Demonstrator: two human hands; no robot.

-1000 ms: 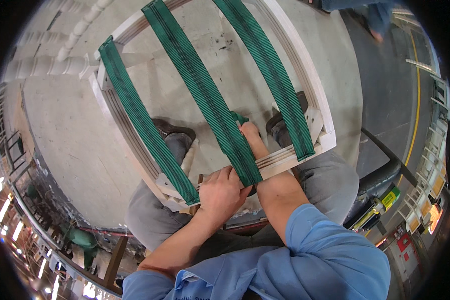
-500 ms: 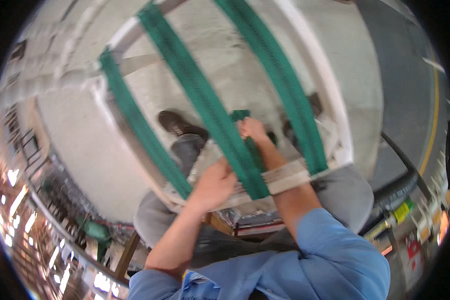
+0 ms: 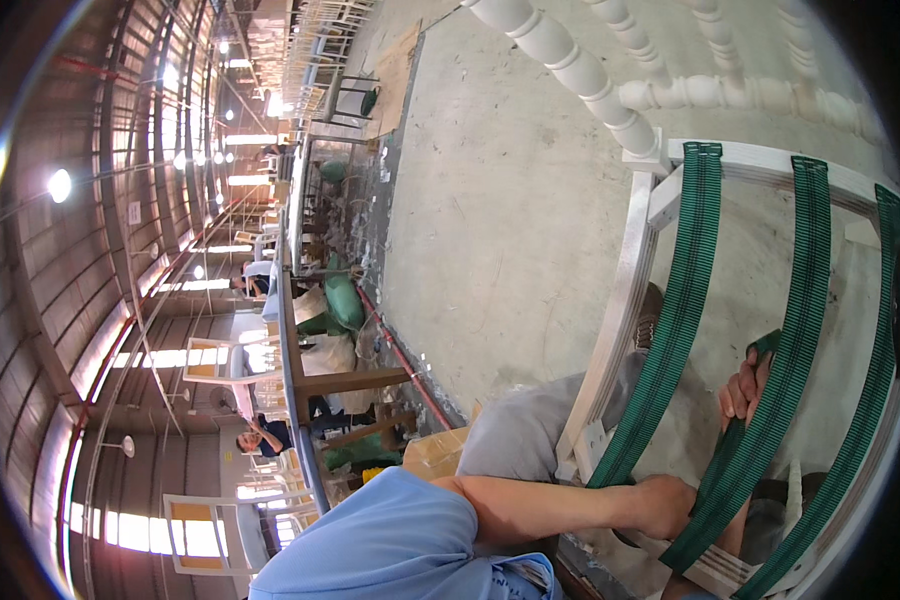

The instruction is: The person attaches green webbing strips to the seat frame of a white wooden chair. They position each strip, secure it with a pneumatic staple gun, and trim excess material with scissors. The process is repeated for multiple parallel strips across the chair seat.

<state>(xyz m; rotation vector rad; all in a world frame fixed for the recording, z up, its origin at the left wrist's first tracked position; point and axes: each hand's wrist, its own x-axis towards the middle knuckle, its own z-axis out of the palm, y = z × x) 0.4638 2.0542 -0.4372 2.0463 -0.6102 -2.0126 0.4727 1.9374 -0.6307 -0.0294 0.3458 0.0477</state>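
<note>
A white chair frame [image 3: 615,330] rests across my lap, with green webbing straps [image 3: 807,250] stretched over its opening. Turned white legs [image 3: 560,50] stick out at its far end. My right hand [image 3: 742,390] reaches beneath the frame and is closed around a loose green webbing strap [image 3: 727,462], partly hidden under the middle stretched one. Near the rail closest to me, my left hand [image 3: 665,507] is curled into a fist beside the stretched straps. Its fingertips are turned away, so whatever they grip is hidden.
A long workbench [image 3: 292,380] runs along the left, with green sacks [image 3: 344,300] and a cardboard box [image 3: 437,453] by it. Pale chairs [image 3: 210,525] and a co-worker [image 3: 263,437] are beyond. Concrete floor [image 3: 480,220] spreads ahead.
The view has swung left, bringing the workbench and hall into sight and shifting the chair frame to the right. My right hand still holds the loose strap under the frame.
</note>
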